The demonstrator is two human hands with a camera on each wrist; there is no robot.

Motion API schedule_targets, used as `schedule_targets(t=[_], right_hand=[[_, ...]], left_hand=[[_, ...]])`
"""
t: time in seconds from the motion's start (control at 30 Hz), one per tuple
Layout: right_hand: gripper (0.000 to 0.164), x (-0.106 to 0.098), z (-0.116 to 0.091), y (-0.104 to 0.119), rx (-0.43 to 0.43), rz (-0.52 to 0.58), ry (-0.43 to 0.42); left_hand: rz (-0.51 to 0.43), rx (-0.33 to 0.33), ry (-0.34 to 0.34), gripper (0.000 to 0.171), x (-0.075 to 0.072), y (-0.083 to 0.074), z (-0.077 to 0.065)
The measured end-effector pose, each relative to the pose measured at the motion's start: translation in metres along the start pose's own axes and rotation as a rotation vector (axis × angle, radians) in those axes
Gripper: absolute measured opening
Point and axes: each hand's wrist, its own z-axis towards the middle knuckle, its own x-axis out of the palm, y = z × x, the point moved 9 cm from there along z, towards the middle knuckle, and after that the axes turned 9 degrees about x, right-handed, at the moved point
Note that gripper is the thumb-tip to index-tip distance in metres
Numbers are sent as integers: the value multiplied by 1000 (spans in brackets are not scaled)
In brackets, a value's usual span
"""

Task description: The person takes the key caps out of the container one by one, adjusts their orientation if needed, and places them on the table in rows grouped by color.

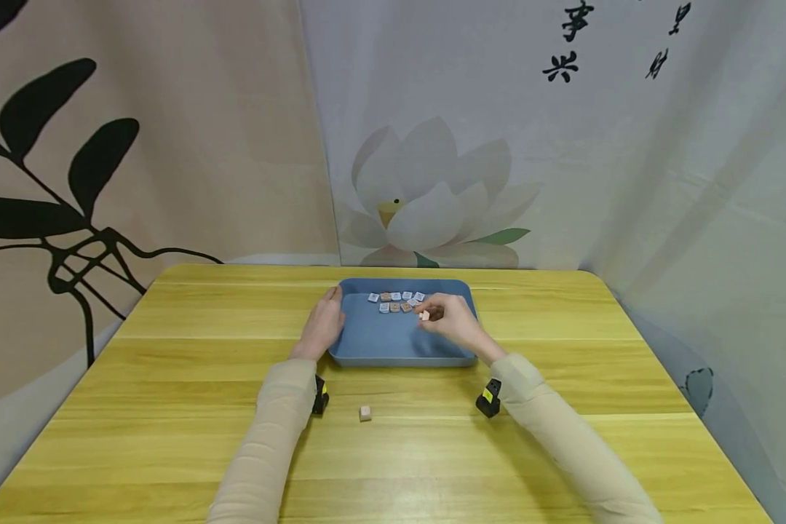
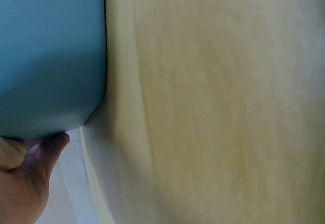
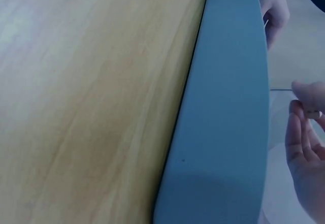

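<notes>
My left hand (image 1: 324, 324) holds the left rim of a blue rectangular tray (image 1: 380, 342); part of this hand (image 2: 25, 183) shows beside the tray's outer wall (image 2: 45, 71) in the left wrist view. Over the tray's right part, my right hand (image 1: 455, 320) pinches a small pale block (image 1: 424, 316) between thumb and fingers. That hand (image 3: 307, 153) is partly cut off in the right wrist view. Inside the tray, small square tiles (image 1: 395, 308), some white and some orange-brown, lie in two rows near the back. The right fingers hide the right end of the rows.
One small pinkish block (image 1: 365, 413) lies on the wooden table (image 1: 419, 466) in front of the tray, between the forearms. Each wrist wears a black camera (image 1: 489, 398). A printed curtain (image 1: 236, 145) hangs behind the table's back edge.
</notes>
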Motion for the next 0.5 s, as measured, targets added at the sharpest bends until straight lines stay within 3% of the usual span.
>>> schedule_targets(t=[0.2, 0.33, 0.5], right_hand=[[32, -1, -9, 9, -74, -56, -15], [38, -4, -14, 10, -69, -27, -53], [29, -9, -22, 18, -99, 15, -110]], left_hand=[[-14, -16, 14, 54, 1, 1, 1], [-18, -18, 19, 54, 2, 1, 0], [-25, -32, 30, 55, 2, 0, 0]])
